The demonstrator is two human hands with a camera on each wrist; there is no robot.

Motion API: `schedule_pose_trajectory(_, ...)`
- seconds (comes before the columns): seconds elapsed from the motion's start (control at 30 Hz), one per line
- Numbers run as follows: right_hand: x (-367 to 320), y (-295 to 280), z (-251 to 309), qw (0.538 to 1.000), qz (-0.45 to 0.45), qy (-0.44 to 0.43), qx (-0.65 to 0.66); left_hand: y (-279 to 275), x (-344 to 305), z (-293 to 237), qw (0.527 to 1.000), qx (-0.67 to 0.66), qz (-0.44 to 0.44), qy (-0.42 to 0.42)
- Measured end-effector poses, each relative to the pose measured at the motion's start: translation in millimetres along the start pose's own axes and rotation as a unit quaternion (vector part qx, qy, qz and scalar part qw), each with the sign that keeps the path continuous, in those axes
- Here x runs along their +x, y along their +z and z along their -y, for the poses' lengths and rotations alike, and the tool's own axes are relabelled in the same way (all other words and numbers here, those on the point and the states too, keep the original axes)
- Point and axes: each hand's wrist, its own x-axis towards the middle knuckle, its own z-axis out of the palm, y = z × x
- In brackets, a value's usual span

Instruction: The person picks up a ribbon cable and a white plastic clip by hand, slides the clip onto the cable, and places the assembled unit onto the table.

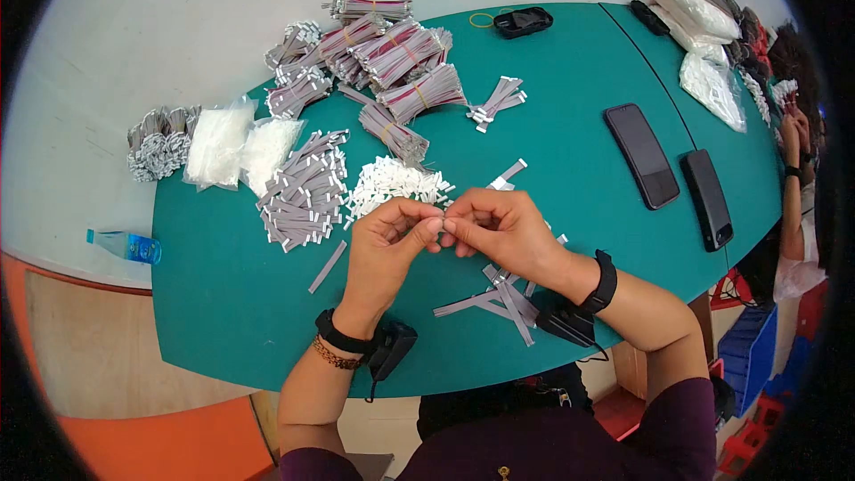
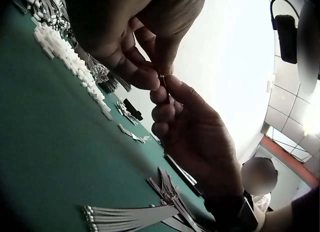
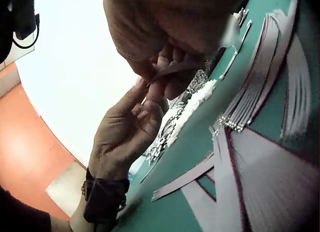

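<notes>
In the head view, my left hand (image 1: 383,245) and right hand (image 1: 508,230) meet fingertip to fingertip above the green table. Thumb and index finger of each pinch at the same spot. The right wrist view has a grey flat cable (image 3: 179,68) running through the fingers of my right hand (image 3: 165,27); its end at the fingertips is mostly hidden. The item in my left hand (image 3: 125,134) is tiny and covered by fingers, so I cannot tell its kind. White connector housings (image 1: 396,185) lie in a heap just beyond the hands.
Loose cables (image 1: 307,187) are piled left of the housings, with banded bundles (image 1: 401,58) behind. More cables (image 1: 509,298) lie near my right forearm. Bags (image 1: 218,144) stand at left, a phone (image 1: 641,156) and black case (image 1: 708,200) at right. Another person's arm (image 1: 793,187) shows far right.
</notes>
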Motion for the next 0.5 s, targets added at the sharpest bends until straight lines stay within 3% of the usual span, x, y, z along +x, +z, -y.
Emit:
schedule_pose_trajectory(0.3,-0.9,0.4,-2.2,0.992,-0.039,-0.055,-0.110,-0.3,-0.2,-0.1,1.000,0.018,-0.009,-0.003)
schedule_pose_trajectory(0.5,0.3,4.3,-6.3,0.993,-0.063,-0.068,-0.073,1.0,-0.1,1.3,1.000,0.018,-0.015,0.001)
